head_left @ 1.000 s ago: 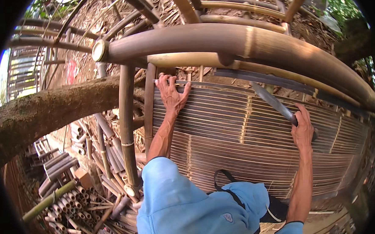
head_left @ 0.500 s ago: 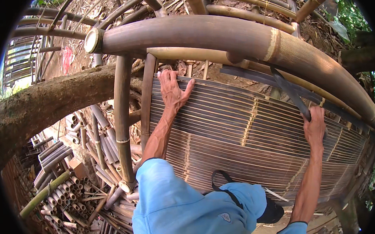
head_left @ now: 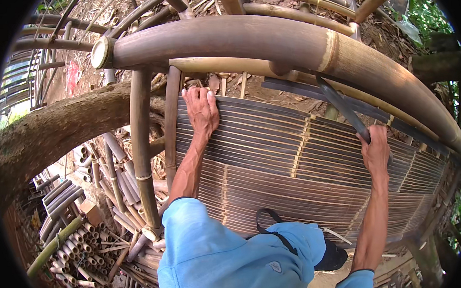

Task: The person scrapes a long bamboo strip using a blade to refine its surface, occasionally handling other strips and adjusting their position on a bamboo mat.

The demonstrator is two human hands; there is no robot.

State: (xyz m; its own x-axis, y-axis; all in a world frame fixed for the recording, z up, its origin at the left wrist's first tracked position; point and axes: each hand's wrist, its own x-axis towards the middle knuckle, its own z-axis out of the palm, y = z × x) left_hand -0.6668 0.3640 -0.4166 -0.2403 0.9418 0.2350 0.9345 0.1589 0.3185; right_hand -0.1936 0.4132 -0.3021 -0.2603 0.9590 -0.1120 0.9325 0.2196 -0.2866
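currently, left hand [head_left: 201,110] lies flat, fingers spread, on the bamboo slat panel [head_left: 294,161]. right hand [head_left: 375,152] is closed around a dark blade handle [head_left: 343,109] at the panel's upper edge.

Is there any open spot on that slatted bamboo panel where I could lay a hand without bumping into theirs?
Yes. The slatted panel lies bare between the left hand, pressed flat near its upper left corner, and the right hand, gripping a dark blade. The lower slats are bare too, down to the blue clothing. Lower left is crowded with cut bamboo tubes.
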